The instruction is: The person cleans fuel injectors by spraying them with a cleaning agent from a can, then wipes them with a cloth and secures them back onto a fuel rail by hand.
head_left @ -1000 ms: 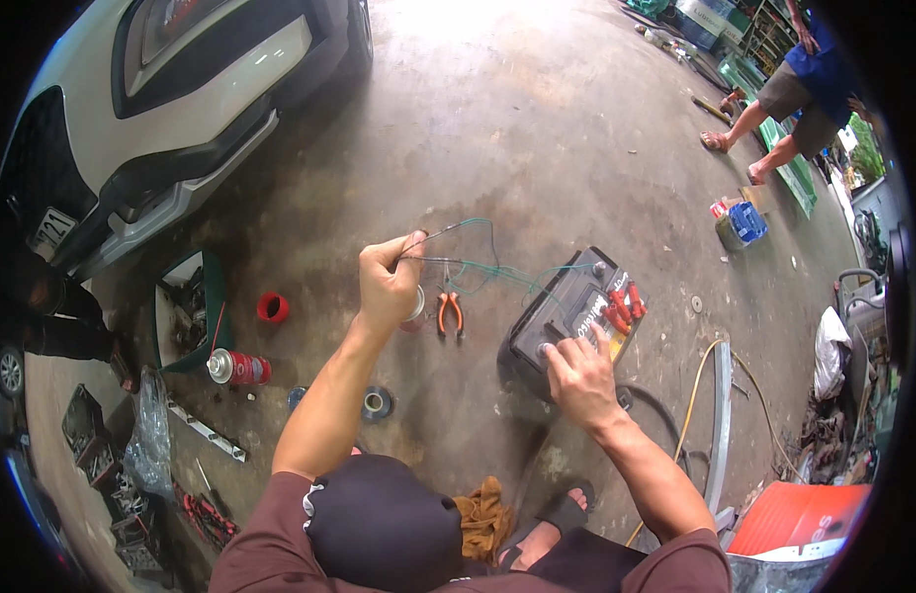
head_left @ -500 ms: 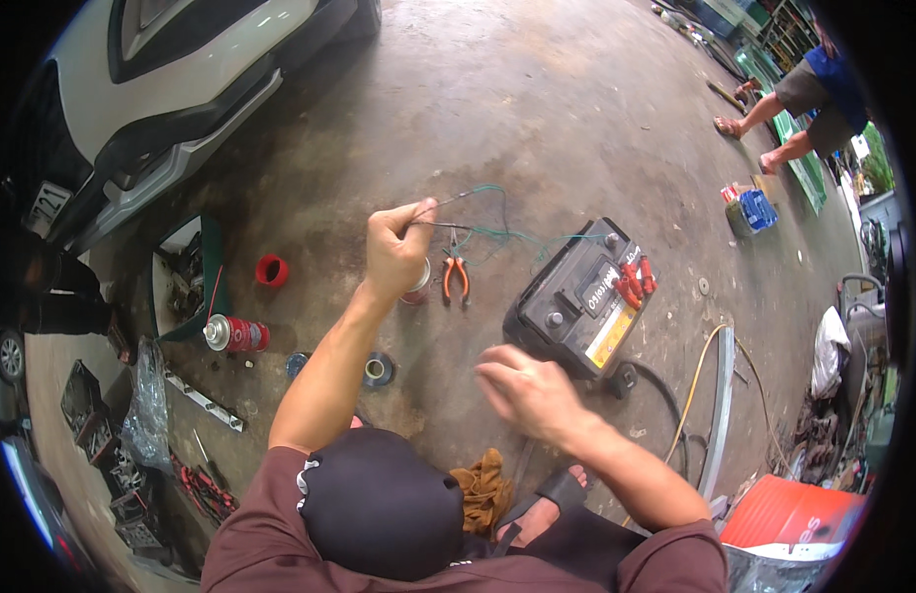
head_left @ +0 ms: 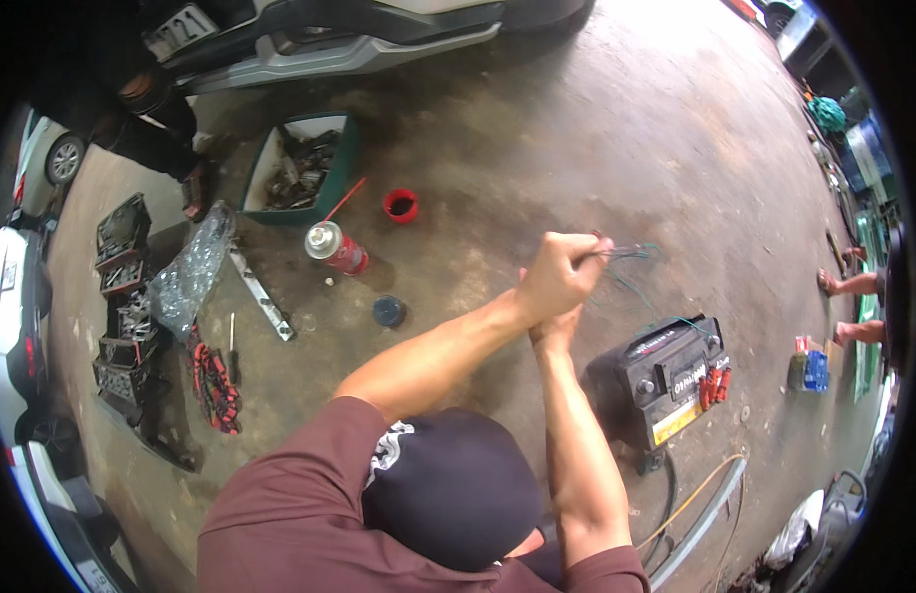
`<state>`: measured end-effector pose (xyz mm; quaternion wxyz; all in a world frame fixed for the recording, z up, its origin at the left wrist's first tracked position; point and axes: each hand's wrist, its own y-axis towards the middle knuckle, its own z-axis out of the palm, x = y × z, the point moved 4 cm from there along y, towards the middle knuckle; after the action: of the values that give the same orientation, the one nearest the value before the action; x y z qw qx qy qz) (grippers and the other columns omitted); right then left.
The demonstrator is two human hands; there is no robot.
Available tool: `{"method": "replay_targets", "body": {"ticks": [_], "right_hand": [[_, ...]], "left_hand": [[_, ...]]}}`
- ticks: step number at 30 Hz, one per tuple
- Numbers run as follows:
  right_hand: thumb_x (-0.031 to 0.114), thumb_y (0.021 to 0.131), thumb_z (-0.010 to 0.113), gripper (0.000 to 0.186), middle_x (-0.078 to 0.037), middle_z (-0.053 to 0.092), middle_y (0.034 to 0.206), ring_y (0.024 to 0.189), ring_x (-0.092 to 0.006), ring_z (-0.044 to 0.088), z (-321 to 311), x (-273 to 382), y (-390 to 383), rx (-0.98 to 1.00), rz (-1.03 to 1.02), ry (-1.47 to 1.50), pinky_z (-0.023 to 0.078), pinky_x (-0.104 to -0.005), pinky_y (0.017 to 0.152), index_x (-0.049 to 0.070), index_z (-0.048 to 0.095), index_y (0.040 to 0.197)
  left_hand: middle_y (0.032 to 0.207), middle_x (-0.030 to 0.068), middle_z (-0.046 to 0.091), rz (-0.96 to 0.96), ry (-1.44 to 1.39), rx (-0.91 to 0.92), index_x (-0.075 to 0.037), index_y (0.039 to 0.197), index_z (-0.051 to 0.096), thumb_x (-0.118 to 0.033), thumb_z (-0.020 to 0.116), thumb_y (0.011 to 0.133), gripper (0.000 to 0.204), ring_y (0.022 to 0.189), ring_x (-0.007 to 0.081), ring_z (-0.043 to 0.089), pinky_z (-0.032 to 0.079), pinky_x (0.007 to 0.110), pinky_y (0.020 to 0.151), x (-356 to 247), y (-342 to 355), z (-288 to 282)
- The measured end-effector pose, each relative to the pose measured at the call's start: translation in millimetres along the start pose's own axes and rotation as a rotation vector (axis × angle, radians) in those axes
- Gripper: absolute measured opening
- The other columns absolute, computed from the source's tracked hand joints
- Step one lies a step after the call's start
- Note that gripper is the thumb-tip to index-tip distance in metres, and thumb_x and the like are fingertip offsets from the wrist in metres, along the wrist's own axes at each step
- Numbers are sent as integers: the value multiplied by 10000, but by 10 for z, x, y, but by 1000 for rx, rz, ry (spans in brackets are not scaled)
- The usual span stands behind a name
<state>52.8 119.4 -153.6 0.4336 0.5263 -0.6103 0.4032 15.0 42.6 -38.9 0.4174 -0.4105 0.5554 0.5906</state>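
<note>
My left hand point(head_left: 564, 279) is closed, pinching thin dark stiff ends joined to a thin green wire point(head_left: 636, 249). That wire trails down to the far side of a dark car battery point(head_left: 638, 387), which sits on the floor to the right of my hands. Red-handled clips point(head_left: 716, 387) rest at the battery's right end. Just beneath the left hand, and partly behind it, is my right hand point(head_left: 557, 328). The left hand covers most of its fingers, so its grip is hidden.
At left stand a red spray can point(head_left: 344, 255), a red cup point(head_left: 400, 206), a dark tape roll point(head_left: 389, 311) and a green-sided box point(head_left: 353, 148) of metal parts. Beyond them are a toolbox point(head_left: 122, 306) and a car bumper point(head_left: 379, 49). Other people's legs point(head_left: 858, 285) show at both sides.
My right hand has come up from near the battery to meet the left hand. The view has swung left, and the orange-handled pliers no longer show.
</note>
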Motion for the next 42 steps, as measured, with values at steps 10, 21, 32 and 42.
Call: {"method": "replay_targets", "body": {"ticks": [10, 21, 32, 42], "right_hand": [[360, 873, 880, 562, -275, 697, 1241, 1131, -455, 683, -367, -3, -111, 34, -28, -360, 543, -530, 979, 13, 658, 1254], [281, 1027, 648, 271, -242, 714, 940, 975, -414, 708, -1505, 1362, -919, 319, -549, -654, 558, -538, 871, 11, 666, 1008], [159, 1010, 636, 226, -198, 627, 619, 592, -442, 665, -1732, 1025, -1535, 620, -398, -333, 536, -528, 554, -3, 615, 853], [453, 1060, 633, 568, -264, 673, 1257, 1167, -429, 675, -1680, 680, -1504, 600, -204, -26, 542, -495, 1019, -48, 615, 1327]], "left_hand": [[655, 176, 498, 337, 388, 296, 34, 757, 557, -187, 717, 990, 359, 571, 267, 490, 422, 424, 568, -661, 431, 127], [1187, 192, 628, 15, 575, 941, -43, 1214, 572, -77, 711, 874, 370, 1035, 432, 693, 584, 531, 854, -694, -678, 118], [1081, 186, 675, -225, 822, 1029, -6, 1089, 702, 0, 674, 807, 283, 1043, 431, 686, 567, 491, 894, -291, -1194, -299], [1132, 55, 628, -876, 86, 943, -47, 1459, 457, -243, 746, 949, 618, 887, 111, 665, 567, 276, 676, -760, -1211, 24]]}}
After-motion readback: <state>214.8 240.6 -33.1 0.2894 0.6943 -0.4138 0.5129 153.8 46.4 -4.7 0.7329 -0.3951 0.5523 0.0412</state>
